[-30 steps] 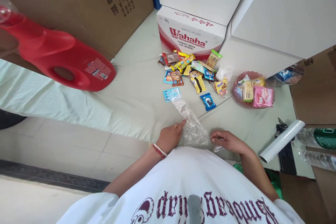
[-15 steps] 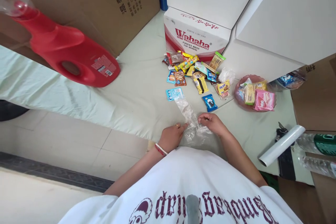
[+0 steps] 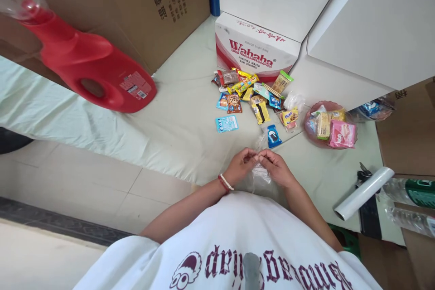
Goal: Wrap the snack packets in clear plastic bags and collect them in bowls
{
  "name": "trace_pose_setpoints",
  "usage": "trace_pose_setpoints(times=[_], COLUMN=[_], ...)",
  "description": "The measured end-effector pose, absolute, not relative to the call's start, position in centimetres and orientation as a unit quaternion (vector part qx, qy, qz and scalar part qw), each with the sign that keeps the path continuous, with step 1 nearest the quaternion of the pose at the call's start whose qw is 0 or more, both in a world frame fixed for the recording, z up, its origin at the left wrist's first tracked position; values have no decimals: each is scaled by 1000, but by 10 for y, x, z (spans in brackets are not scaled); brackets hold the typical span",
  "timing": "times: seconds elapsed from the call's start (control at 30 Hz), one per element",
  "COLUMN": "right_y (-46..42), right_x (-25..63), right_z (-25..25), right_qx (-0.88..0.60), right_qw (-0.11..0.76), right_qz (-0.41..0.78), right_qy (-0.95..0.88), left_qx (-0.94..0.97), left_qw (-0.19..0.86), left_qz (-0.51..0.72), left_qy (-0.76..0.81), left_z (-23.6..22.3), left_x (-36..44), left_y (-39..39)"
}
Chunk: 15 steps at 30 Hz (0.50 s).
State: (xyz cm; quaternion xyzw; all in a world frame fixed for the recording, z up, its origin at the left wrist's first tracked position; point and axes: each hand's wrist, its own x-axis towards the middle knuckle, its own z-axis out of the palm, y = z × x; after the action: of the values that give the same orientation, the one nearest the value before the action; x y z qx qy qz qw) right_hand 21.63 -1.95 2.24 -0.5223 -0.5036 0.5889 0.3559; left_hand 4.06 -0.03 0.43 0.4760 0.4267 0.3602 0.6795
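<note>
Close to my body, my left hand (image 3: 243, 164) and my right hand (image 3: 273, 167) meet fingertip to fingertip, both pinching a crumpled clear plastic bag (image 3: 261, 175). Part of the bag hangs below my fingers, and another part sticks out beyond them toward a blue snack packet (image 3: 273, 136). Further left on the cloth lies a flat light-blue packet (image 3: 226, 123). Behind these is a pile of wrapped snacks, among them a yellow packet with a dark stripe (image 3: 260, 109) and a brown cookie packet (image 3: 234, 103).
A white and red Wahaha carton (image 3: 254, 47) stands behind the snacks. To the right are a pink bowl (image 3: 311, 133) of snacks, a white roll (image 3: 364, 193) and plastic bottles (image 3: 396, 188). A large red jug (image 3: 102, 72) stands at the left, by a cardboard box (image 3: 118, 13).
My hands have come together, the left moving right and up. The bag, previously stretched toward the light-blue packet, is now gathered between my fingers and points toward the blue packet.
</note>
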Motion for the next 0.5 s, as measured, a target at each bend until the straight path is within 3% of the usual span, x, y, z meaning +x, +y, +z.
trace_pose_setpoints(times=[0.13, 0.33, 0.43, 0.5], right_y=[-21, -33, -43, -48], right_x=[235, 259, 263, 269], right_z=[22, -2, -13, -10], right_qx=[-591, -626, -644, -643], right_qw=[401, 433, 407, 346], right_qz=[515, 507, 512, 527], right_qy=[-475, -404, -396, -436], left_qx=[306, 233, 235, 261], left_qw=[721, 630, 592, 587], left_qz=[431, 498, 504, 478], left_qy=[448, 548, 583, 599], left_z=[-4, -11, -13, -15], left_x=[28, -20, -42, -54], left_y=[9, 21, 17, 11])
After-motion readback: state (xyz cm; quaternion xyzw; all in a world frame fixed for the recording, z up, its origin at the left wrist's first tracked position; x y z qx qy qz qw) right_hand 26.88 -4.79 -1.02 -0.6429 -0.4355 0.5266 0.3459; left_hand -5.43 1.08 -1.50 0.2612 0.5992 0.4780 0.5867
